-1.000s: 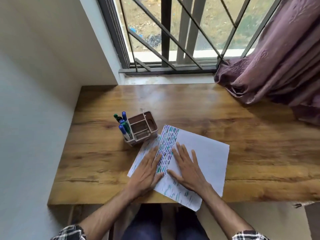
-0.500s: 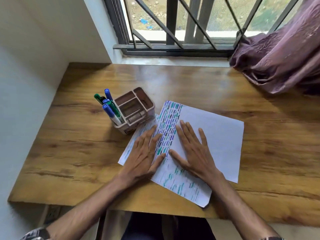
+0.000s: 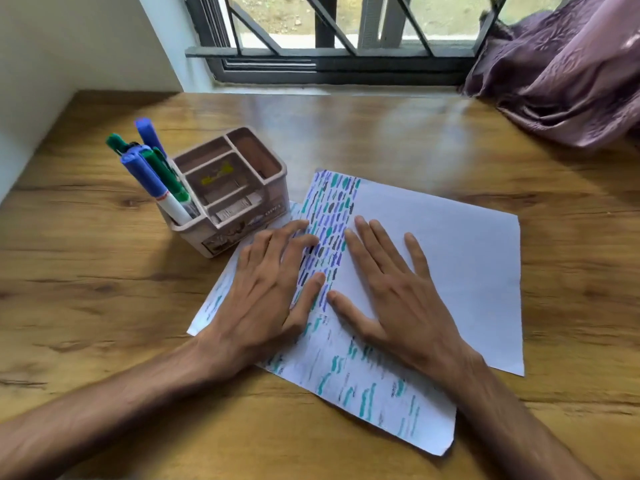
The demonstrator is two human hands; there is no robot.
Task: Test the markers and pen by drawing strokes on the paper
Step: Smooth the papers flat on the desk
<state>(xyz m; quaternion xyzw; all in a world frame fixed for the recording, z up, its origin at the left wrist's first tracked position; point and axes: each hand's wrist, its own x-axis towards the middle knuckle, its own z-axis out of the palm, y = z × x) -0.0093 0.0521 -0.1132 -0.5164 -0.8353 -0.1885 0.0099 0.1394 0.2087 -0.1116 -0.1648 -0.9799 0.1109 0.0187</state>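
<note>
Two white paper sheets overlap on the wooden desk. The top sheet (image 3: 460, 258) is mostly blank, with a band of blue, green and dark strokes (image 3: 330, 216) along its left edge. The lower sheet (image 3: 367, 393) carries teal strokes. My left hand (image 3: 266, 292) lies flat, palm down, on the left part of the papers. My right hand (image 3: 394, 296) lies flat on the top sheet, fingers spread. Neither hand holds anything. Blue and green markers (image 3: 152, 168) stand capped in a pinkish desk organiser (image 3: 242, 233), just beyond my left hand.
The wooden desk (image 3: 381, 140) meets a white wall on the left and a barred window (image 3: 329, 36) at the back. A purple curtain (image 3: 568, 71) drapes onto the desk's far right corner. The desk's front edge is just below my forearms.
The camera has moved closer and lower, so the desk fills more of the view. Both hands remain flat on the papers in the same place.
</note>
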